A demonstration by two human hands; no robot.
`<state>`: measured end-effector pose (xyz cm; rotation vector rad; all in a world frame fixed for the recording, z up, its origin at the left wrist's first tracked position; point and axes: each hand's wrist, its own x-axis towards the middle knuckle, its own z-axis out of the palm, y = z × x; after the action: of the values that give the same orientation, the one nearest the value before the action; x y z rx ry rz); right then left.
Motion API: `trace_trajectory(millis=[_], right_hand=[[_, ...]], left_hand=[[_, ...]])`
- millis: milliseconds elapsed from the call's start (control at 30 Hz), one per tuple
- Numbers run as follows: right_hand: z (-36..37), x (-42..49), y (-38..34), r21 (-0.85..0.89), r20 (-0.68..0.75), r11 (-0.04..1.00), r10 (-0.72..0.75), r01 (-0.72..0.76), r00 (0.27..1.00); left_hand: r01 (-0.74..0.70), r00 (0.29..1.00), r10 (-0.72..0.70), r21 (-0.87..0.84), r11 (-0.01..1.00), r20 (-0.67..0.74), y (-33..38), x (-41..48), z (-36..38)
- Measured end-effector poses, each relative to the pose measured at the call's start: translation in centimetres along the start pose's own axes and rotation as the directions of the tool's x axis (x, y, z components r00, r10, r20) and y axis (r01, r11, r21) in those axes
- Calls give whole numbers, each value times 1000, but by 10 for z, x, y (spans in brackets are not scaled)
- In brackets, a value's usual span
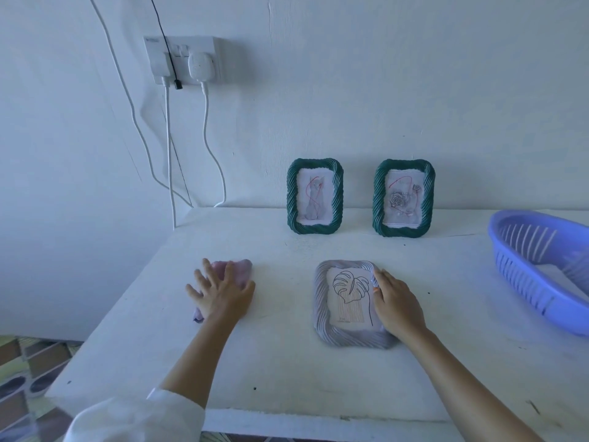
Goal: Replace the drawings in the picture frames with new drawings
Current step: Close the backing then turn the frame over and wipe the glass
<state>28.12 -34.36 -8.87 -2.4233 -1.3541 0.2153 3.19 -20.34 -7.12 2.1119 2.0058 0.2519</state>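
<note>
Left hand (220,295) lies flat, fingers spread, half hiding a pink cloth (237,270); right hand (398,306) covers one edge of the grey frame (322,303), grip unclear.

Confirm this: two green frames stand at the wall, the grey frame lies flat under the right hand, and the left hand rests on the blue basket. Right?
No. The head view shows the left hand resting on a pink cloth, not the blue basket at the right. The green frames, grey frame and right hand are as stated.
</note>
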Motion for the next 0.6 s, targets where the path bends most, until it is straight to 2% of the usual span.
trace_trajectory(millis=[100, 133, 200, 267, 367, 467, 533, 600], right_hand=[[0, 0, -1, -1, 16, 1000, 9, -9, 1000], [0, 0, -1, 11, 25, 1000, 15, -15, 1000], [-3, 0, -2, 58, 35, 998, 28, -30, 999], [-6, -1, 0, 109, 24, 992, 67, -69, 997], [-9, -3, 6, 97, 39, 983, 154, -157, 987], [-5, -6, 5, 255, 15, 952, 169, -167, 985], [-6, -8, 1, 394, -2, 903, 186, -170, 982], [-11, -10, -6, 520, 6, 834, 212, -184, 977]], left_hand=[[-154, 977, 128, -148, 977, -169, 33, -24, 4], [-216, 968, 186, -190, 958, -166, 49, -35, 8], [-251, 967, 252, -234, 939, -27, 78, -56, 19], [-204, 961, 239, -221, 954, 141, 98, -69, 29], [-132, 958, 189, -255, 958, 213, 108, -72, 36], [-38, 954, 146, -377, 925, 260, 109, -66, 37], [87, 953, 88, -541, 836, 289, 109, -64, 33], [222, 942, 47, -720, 658, 333, 107, -65, 25]])
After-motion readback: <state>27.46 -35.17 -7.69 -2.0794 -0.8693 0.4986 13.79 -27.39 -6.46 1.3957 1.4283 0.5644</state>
